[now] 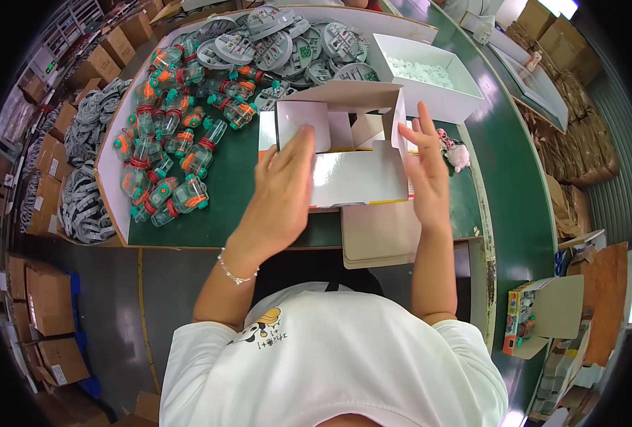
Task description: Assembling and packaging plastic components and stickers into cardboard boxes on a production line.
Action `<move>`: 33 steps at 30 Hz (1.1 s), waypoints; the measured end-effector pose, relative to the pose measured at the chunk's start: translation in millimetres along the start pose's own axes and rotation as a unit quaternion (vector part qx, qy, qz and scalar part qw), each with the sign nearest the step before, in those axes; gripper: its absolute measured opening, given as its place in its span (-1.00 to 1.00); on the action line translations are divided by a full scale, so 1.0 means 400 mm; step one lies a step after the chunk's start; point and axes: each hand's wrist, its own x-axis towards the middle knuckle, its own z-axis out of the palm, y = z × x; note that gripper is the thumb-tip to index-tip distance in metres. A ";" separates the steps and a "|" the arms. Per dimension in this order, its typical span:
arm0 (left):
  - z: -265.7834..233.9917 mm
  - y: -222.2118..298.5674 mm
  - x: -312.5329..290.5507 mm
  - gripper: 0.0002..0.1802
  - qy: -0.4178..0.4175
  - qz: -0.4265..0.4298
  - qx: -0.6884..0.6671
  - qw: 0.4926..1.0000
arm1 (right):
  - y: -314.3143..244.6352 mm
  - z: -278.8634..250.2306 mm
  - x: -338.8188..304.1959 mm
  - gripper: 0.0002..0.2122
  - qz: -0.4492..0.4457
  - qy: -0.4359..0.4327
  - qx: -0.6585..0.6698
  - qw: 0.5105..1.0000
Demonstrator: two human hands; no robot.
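An open cardboard box, white inside with a glossy front flap, stands over the near edge of the green worktable. Its flaps are raised, and a folded inner piece shows in the opening. My left hand is at the box's left side, fingers close together against the flap; its thumb is hard to make out. At the right side, my right hand has its fingers spread, thumb side next to the right flap. Beneath the box, a flat brown cardboard piece juts over the table edge toward me.
Clear bottle-like toy parts with orange and teal fittings fill the table's left. Grey round parts are heaped behind. A white box holds small white pieces; a pink plush trinket lies beside it. Another opened box sits far right.
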 end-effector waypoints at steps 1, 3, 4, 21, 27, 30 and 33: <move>-0.005 -0.018 0.004 -0.37 -0.028 0.002 -0.009 1.000 | 0.011 -0.014 0.009 -0.48 0.004 -0.012 0.009 1.000; -0.017 -0.044 0.009 -0.35 -0.051 0.009 0.003 0.999 | 0.014 0.005 0.035 -0.46 0.055 -0.013 0.101 0.993; -0.025 -0.057 0.020 -0.33 -0.072 0.021 0.012 0.997 | 0.009 0.015 0.054 -0.43 0.103 -0.010 0.187 0.977; -0.125 -0.111 0.180 -0.11 -0.161 0.130 0.015 0.978 | -0.030 -0.049 0.163 -0.49 -0.144 -0.162 -0.203 0.955; -0.111 -0.085 0.169 -0.10 -0.181 0.131 0.046 0.974 | -0.048 0.004 0.162 -0.73 -0.135 -0.152 -0.242 0.949; -0.094 -0.033 0.159 -0.07 -0.166 0.104 0.064 0.979 | -0.068 0.050 0.164 -0.73 -0.074 -0.137 -0.299 0.941; -0.067 -0.009 0.145 -0.01 -0.130 0.076 0.126 0.981 | -0.058 0.092 0.155 -0.73 -0.160 -0.067 -0.426 0.888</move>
